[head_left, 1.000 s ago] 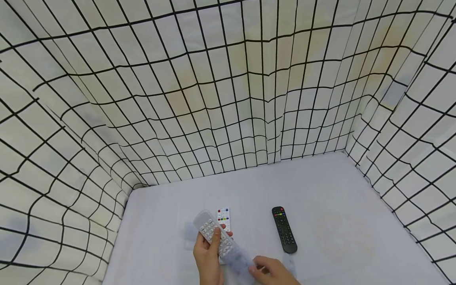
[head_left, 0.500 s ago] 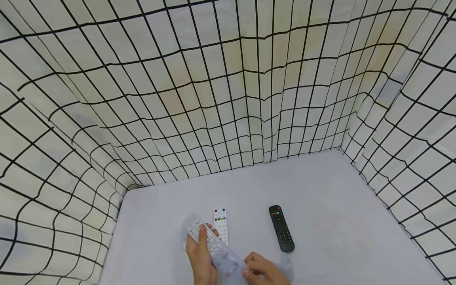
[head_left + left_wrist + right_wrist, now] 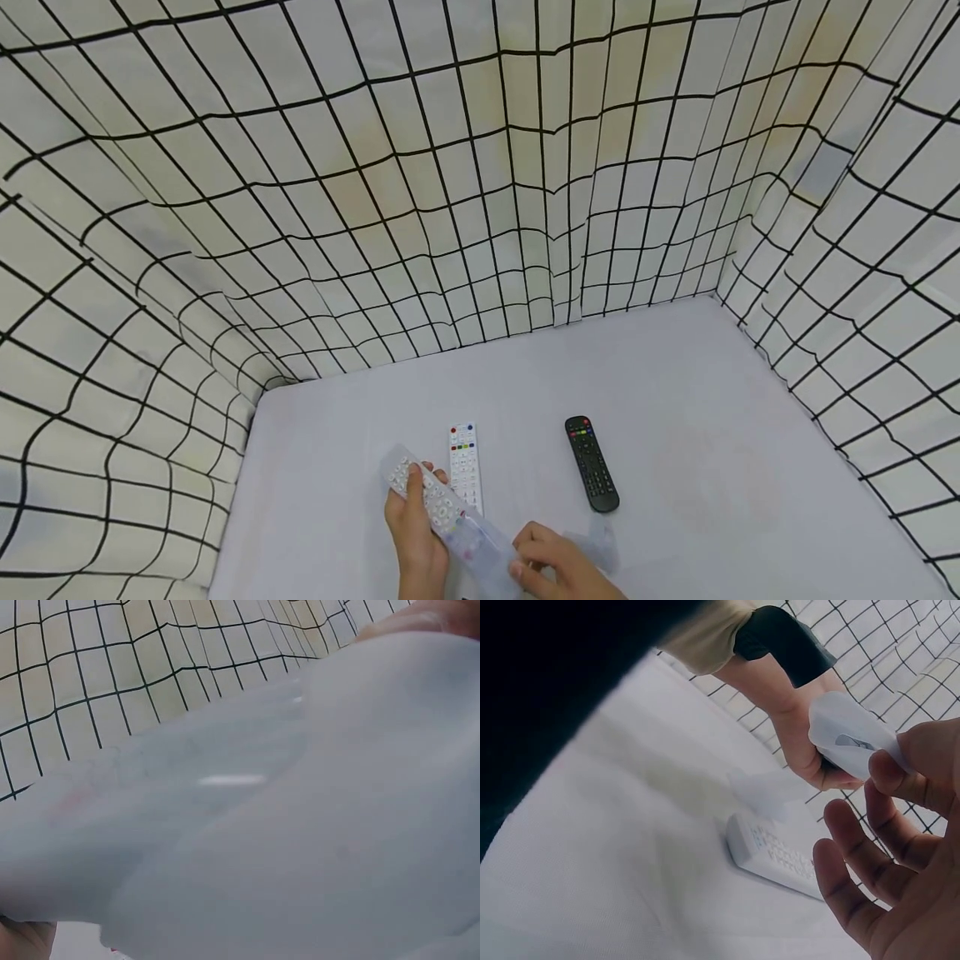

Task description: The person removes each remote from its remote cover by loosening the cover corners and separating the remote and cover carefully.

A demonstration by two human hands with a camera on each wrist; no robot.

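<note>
My left hand [image 3: 416, 533] holds a white remote control [image 3: 442, 508] at a slant, thumb over its buttons. A translucent plastic sleeve [image 3: 487, 558] surrounds its near part and runs on toward my right hand [image 3: 555, 562]. Thumb and index finger of that hand pinch the sleeve's edge. In the right wrist view the sleeve's mouth [image 3: 847, 724] gapes, with something dark inside, and the other fingers [image 3: 855, 840] are spread loosely. Pale sleeve plastic [image 3: 300, 825] fills most of the left wrist view and hides the remote there.
A second white remote [image 3: 465, 462] lies on the white table [image 3: 337, 450] just behind the held one. To the right lies a black remote [image 3: 592, 464], with a crumpled clear sleeve [image 3: 600, 543] nearer. Black-gridded white curtain [image 3: 480, 208] encloses the back and sides.
Both hands have shifted a little left with the held remote, uncovering more of the white remote on the table. The right fingers keep their pinch on the sleeve. The head view has tilted slightly.
</note>
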